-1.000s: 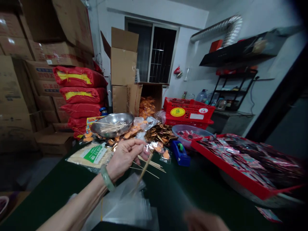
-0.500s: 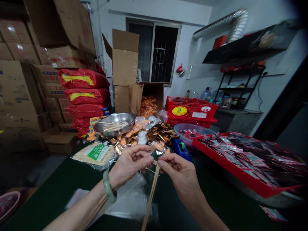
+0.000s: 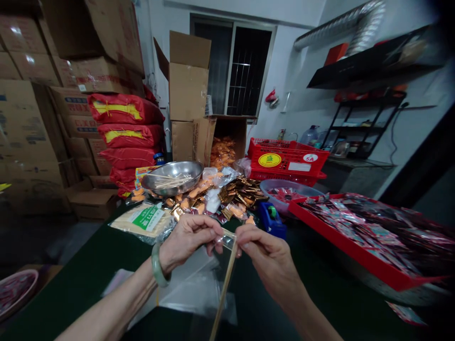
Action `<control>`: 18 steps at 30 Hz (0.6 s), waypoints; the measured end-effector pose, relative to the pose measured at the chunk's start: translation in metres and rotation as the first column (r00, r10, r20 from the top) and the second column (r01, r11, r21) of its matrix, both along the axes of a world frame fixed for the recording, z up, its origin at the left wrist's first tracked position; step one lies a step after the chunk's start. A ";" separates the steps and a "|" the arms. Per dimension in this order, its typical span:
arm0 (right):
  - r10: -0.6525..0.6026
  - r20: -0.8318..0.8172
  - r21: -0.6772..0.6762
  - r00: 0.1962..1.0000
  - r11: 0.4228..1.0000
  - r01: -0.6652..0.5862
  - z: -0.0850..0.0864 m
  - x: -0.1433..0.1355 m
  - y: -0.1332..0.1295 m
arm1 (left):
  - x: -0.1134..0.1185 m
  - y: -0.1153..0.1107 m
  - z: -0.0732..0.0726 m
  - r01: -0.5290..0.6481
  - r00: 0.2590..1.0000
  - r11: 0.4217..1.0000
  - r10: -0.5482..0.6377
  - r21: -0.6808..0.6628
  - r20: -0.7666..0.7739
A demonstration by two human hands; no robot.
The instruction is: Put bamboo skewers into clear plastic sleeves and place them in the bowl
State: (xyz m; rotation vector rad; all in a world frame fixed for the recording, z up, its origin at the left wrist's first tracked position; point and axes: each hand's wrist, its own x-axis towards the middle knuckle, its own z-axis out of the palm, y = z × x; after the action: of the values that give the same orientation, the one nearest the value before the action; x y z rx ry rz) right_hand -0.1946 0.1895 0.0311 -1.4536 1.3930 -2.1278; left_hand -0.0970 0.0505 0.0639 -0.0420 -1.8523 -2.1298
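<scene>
Both hands meet over the dark green table. My left hand [image 3: 194, 237], with a green bangle at the wrist, pinches the left end of a small piece of clear film [image 3: 228, 239]. At its right end my right hand [image 3: 261, 244] pinches the film beside the top of a thin bundle of wooden sticks [image 3: 224, 293]. The sticks slant down toward the near edge of the view. Clear plastic bags [image 3: 194, 289] lie flat beneath my left hand. A bag of sticks with a green label [image 3: 142, 221] lies to the left.
Behind the hands are a metal bowl with sticks [image 3: 172, 177], orange and gold packets [image 3: 241, 192] and a blue tape dispenser [image 3: 272, 220]. A red tray of packets [image 3: 348, 246] stands at right, a red basket [image 3: 287, 161] behind it. Boxes and red sacks [image 3: 124, 111] rise at left.
The thin stick that lay crosswise below the fingers no longer shows, and clear film is now visible between the hands. The view has shifted slightly.
</scene>
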 end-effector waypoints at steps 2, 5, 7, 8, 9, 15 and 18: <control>-0.019 -0.022 0.011 1.000 1.000 0.019 0.000 0.000 0.000 | 0.001 -0.001 0.001 0.012 1.000 1.000 -0.012 -0.007 0.007; -0.029 -0.053 0.009 0.998 1.000 0.029 0.001 -0.001 0.000 | 0.002 -0.004 0.003 0.048 0.999 0.998 -0.048 -0.043 0.014; -0.026 -0.072 0.003 0.997 1.000 0.027 0.001 -0.003 0.001 | 0.004 -0.006 0.004 0.068 0.998 0.994 -0.068 -0.083 0.008; -0.020 -0.079 -0.002 0.997 1.000 0.020 0.001 -0.004 0.001 | 0.005 -0.007 0.005 0.074 0.997 0.993 -0.075 -0.094 -0.002; -0.010 -0.081 -0.007 0.997 1.000 0.009 0.001 -0.005 0.002 | 0.005 -0.009 0.005 0.081 0.996 0.992 -0.083 -0.094 -0.015; -0.053 -0.024 0.002 0.998 0.999 0.053 0.000 -0.002 -0.004 | 0.003 -0.008 0.005 -0.002 1.000 0.990 -0.003 -0.138 -0.031; -0.101 0.118 -0.048 0.988 0.993 0.108 0.003 0.004 -0.012 | 0.000 -0.003 0.003 -0.112 0.994 0.981 0.113 -0.159 -0.004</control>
State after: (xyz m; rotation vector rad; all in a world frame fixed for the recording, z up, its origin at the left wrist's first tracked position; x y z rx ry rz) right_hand -0.1909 0.1779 0.0336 -1.2794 1.4084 -2.2912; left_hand -0.0967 0.0475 0.0671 0.0317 -1.9750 -1.9061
